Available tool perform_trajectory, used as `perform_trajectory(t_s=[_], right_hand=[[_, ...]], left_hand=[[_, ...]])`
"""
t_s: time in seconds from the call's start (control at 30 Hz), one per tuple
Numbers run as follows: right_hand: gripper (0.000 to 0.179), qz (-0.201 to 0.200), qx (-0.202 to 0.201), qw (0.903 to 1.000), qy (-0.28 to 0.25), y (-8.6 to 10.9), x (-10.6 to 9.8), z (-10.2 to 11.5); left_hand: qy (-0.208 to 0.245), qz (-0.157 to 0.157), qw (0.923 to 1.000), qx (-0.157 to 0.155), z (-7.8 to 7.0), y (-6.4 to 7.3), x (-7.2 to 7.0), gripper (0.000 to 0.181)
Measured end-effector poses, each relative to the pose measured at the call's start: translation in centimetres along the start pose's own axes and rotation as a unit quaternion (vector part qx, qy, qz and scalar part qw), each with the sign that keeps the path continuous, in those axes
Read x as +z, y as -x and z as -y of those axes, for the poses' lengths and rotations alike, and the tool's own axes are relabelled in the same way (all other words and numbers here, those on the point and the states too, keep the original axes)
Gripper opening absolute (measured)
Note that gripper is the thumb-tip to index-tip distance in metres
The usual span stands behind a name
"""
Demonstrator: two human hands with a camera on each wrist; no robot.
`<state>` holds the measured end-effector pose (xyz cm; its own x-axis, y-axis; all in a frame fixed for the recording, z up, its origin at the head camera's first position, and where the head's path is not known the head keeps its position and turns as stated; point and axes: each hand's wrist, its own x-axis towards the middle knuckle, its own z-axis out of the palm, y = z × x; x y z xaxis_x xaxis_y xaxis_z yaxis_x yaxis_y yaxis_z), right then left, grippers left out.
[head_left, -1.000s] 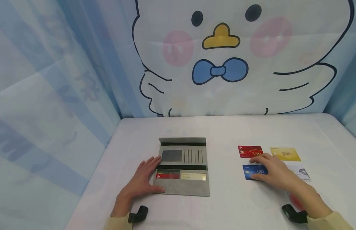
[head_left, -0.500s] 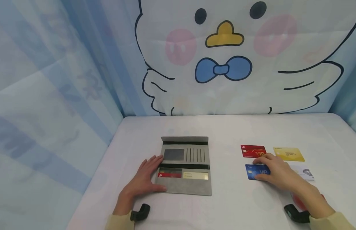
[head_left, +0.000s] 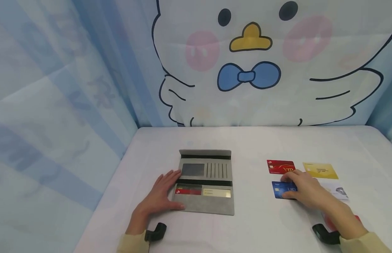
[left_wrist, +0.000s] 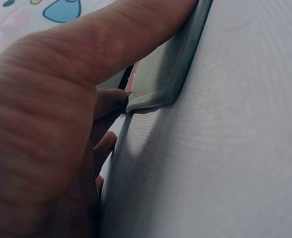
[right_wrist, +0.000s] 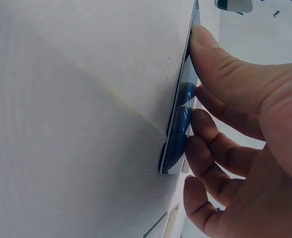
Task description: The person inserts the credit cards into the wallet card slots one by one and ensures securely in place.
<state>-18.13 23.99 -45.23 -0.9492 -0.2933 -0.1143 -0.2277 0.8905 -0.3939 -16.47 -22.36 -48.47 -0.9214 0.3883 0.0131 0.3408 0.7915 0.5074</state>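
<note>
In the head view my left hand (head_left: 158, 197) rests at the left edge of an unfolded grey card wallet (head_left: 205, 207), its thumb on the lower left corner and its fingers stretched along the side. The left wrist view shows that thumb lying over the stitched wallet corner (left_wrist: 153, 91). A red card (head_left: 188, 192) and a cream card (head_left: 216, 193) sit in the wallet's slots. My right hand (head_left: 309, 191) pinches a blue VIP card (head_left: 279, 189) between thumb and curled fingers, at the table surface. The right wrist view shows the blue card (right_wrist: 178, 136) under these fingertips.
Around the right hand lie a red VIP card (head_left: 279, 167), a yellow card (head_left: 320, 170) and a white card (head_left: 339, 189). Another red card (head_left: 329, 222) is partly hidden under the right forearm. A curtain with a cartoon print (head_left: 243, 105) hangs behind the white table (head_left: 246, 140).
The whole head view has shifted slightly, so the scene sits a little further right. Both hands keep nearly the same places on the wallet and the blue card.
</note>
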Motion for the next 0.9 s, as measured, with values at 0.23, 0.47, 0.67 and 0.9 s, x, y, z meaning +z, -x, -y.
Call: perform_trajectory(t_s=[0.23, 0.47, 0.67, 0.9], right_hand=[[0.058, 0.012, 0.011, 0.9999, 0.001, 0.01, -0.13, -0.31], [0.063, 0.022, 0.004, 0.9997, 0.003, 0.33, -0.37, -0.45], [0.064, 0.024, 0.007, 0.9997, 0.0, 0.16, -0.57, -0.3], [0.064, 0.022, 0.008, 0.9993, -0.028, 0.17, -0.51, -0.56]], left_hand=[[0.001, -0.005, 0.9999, 0.01, -0.12, 0.0, -0.04, 0.103], [-0.008, -0.003, 1.0, 0.003, -0.12, 0.0, 0.02, 0.104], [-0.005, -0.007, 0.9999, 0.006, -0.1, -0.05, -0.03, 0.104], [-0.01, -0.006, 0.9999, 0.007, -0.08, -0.08, 0.02, 0.105]])
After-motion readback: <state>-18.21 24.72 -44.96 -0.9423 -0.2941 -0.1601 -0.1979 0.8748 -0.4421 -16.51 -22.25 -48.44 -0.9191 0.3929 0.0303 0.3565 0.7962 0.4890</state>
